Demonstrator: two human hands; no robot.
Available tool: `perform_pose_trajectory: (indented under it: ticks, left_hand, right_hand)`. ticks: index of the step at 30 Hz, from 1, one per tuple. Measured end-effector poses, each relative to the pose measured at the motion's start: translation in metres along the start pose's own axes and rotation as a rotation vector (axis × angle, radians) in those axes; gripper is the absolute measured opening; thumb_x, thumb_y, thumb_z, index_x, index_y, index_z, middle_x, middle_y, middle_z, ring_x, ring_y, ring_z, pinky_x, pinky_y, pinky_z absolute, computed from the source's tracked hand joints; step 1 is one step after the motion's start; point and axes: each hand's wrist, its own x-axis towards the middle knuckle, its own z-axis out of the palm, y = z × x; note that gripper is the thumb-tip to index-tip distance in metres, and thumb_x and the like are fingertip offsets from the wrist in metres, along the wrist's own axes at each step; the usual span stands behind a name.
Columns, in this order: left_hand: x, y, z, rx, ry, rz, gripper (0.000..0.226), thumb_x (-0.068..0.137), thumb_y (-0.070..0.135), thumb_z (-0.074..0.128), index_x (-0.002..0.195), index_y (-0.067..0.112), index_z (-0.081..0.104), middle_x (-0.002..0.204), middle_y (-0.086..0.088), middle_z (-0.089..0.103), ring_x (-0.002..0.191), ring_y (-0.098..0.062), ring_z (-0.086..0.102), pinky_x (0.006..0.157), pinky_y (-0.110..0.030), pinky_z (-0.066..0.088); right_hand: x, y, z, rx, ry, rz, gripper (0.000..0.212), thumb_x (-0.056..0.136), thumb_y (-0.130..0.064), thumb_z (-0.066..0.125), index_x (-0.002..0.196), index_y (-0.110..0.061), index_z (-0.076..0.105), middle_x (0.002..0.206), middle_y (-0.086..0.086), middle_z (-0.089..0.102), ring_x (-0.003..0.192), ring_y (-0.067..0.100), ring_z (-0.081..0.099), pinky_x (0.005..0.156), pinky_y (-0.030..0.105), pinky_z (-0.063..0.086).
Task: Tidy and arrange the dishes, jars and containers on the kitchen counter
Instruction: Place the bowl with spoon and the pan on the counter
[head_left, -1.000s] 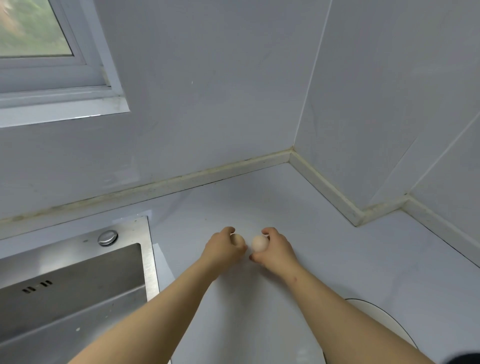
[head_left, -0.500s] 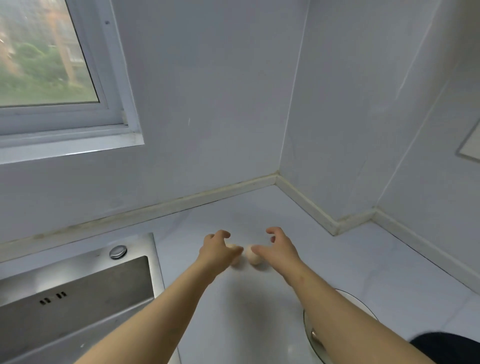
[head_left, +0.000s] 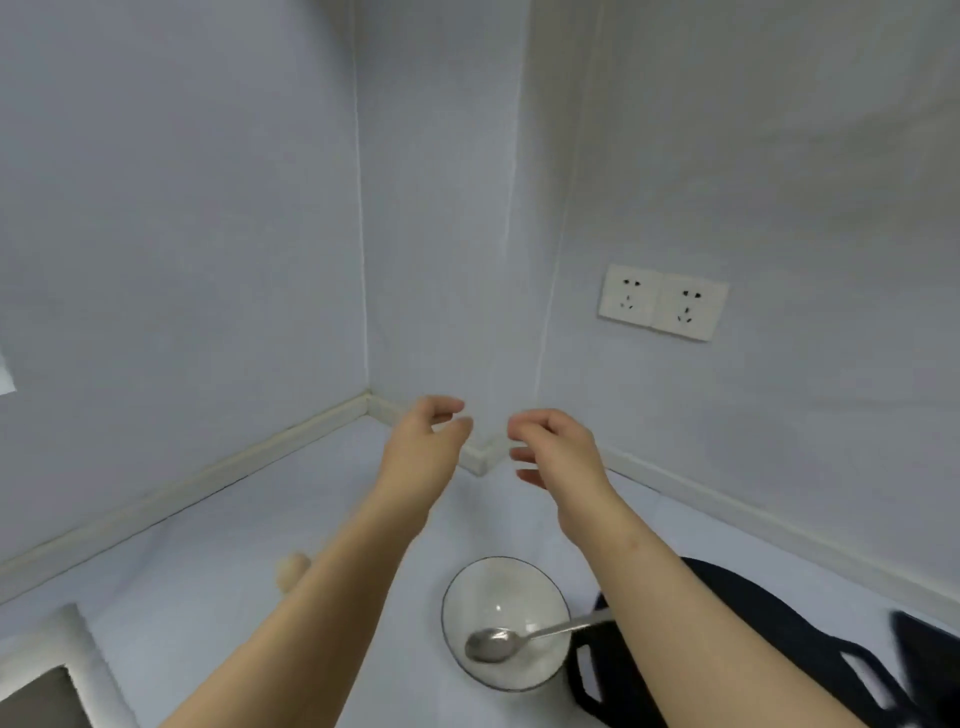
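Hovered with left hand (head_left: 423, 441) and right hand (head_left: 558, 447) side by side, fingers loosely curled and empty, likely free to reach the bowl (head_left: 498, 584) holding a spoon (head_left: 491, 644) well below the right fingers, or the egg (head_left: 292, 569) below the left fingers, half hidden by the forearm.

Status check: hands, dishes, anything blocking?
Open and empty: left hand, right hand. On counter: bowl, spoon inside. Partly behind left forearm: egg.

Nothing to read here: no words, no numbers, no labels, no signs.
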Motion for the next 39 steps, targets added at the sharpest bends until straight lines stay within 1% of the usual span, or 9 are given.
perform_pose_trajectory:
  ticks: [3,7,9,15,23,26,28,32,39]
  left_hand:
    - [-0.015,0.022,0.043,-0.063,-0.154,0.037,0.011,0.092,0.015,0.055,0.1,0.023,0.056,0.098,0.004,0.056,0.097,-0.017,0.054,0.099,-0.041,0.046]
    - [-0.05,0.035,0.095,-0.109,-0.343,0.066,0.013,0.092,0.015,0.054,0.102,0.022,0.057,0.102,0.003,0.057,0.102,-0.017,0.055,0.1,-0.04,0.045]
    - [-0.086,0.044,0.135,-0.095,-0.47,0.072,0.014,0.093,0.015,0.053,0.104,0.022,0.057,0.104,0.003,0.057,0.104,-0.017,0.055,0.101,-0.04,0.045]
    - [-0.178,0.07,0.211,-0.088,-0.718,0.15,0.012,0.093,0.018,0.052,0.102,0.025,0.056,0.107,0.006,0.058,0.106,-0.016,0.055,0.1,-0.039,0.045]
    - [-0.402,0.115,0.34,-0.14,-1.111,0.268,0.01,0.093,0.02,0.052,0.101,0.025,0.057,0.107,0.006,0.058,0.107,-0.016,0.055,0.098,-0.038,0.047]
    - [-0.493,0.128,0.379,-0.18,-1.251,0.285,0.01,0.093,0.019,0.052,0.101,0.023,0.057,0.105,0.005,0.058,0.104,-0.015,0.055,0.091,-0.033,0.048]
    - [-0.55,0.135,0.4,-0.203,-1.334,0.294,0.009,0.093,0.018,0.053,0.098,0.023,0.058,0.099,0.006,0.058,0.1,-0.016,0.056,0.089,-0.034,0.048]
    - [-0.654,0.149,0.435,-0.226,-1.516,0.297,0.01,0.092,0.019,0.054,0.088,0.028,0.057,0.096,0.007,0.059,0.097,-0.015,0.057,0.09,-0.034,0.047]
    - [-0.802,0.177,0.481,-0.245,-1.801,0.37,0.007,0.093,0.018,0.053,0.098,0.02,0.057,0.101,0.002,0.06,0.095,-0.016,0.055,0.083,-0.031,0.045]
  right_hand:
    - [-0.023,-0.009,-0.046,0.016,0.159,-0.042,0.01,0.089,-0.013,0.057,0.082,-0.019,0.06,0.087,-0.005,0.06,0.078,0.012,0.057,0.073,0.026,0.049]
    - [-0.06,-0.014,-0.101,0.019,0.325,-0.047,0.01,0.089,-0.012,0.055,0.087,-0.019,0.062,0.095,-0.004,0.062,0.083,0.013,0.059,0.074,0.025,0.05]
    - [-0.095,-0.014,-0.144,0.025,0.444,-0.056,0.01,0.089,-0.012,0.055,0.087,-0.02,0.062,0.096,-0.004,0.062,0.083,0.012,0.059,0.073,0.025,0.05]
    - [-0.182,-0.008,-0.238,0.063,0.69,-0.053,0.01,0.09,-0.014,0.054,0.086,-0.02,0.061,0.101,-0.001,0.063,0.083,0.014,0.058,0.07,0.025,0.049]
    - [-0.392,-0.006,-0.404,0.018,1.08,-0.077,0.008,0.09,-0.014,0.055,0.088,-0.02,0.061,0.101,0.0,0.061,0.082,0.014,0.057,0.067,0.024,0.047]
    - [-0.474,-0.003,-0.457,0.006,1.212,-0.08,0.01,0.09,-0.012,0.054,0.085,-0.019,0.059,0.092,0.0,0.061,0.076,0.013,0.057,0.065,0.023,0.044]
    - [-0.525,-0.003,-0.482,-0.005,1.296,-0.084,0.012,0.09,-0.011,0.054,0.082,-0.019,0.058,0.088,-0.001,0.06,0.072,0.013,0.055,0.063,0.022,0.044]
    - [-0.618,-0.004,-0.529,-0.054,1.484,-0.062,0.01,0.09,-0.015,0.056,0.082,-0.02,0.059,0.092,0.0,0.062,0.076,0.015,0.056,0.065,0.025,0.046]
    - [-0.744,-0.009,-0.588,-0.102,1.752,-0.061,0.011,0.09,-0.014,0.055,0.081,-0.018,0.06,0.091,0.002,0.063,0.074,0.013,0.057,0.064,0.024,0.045]
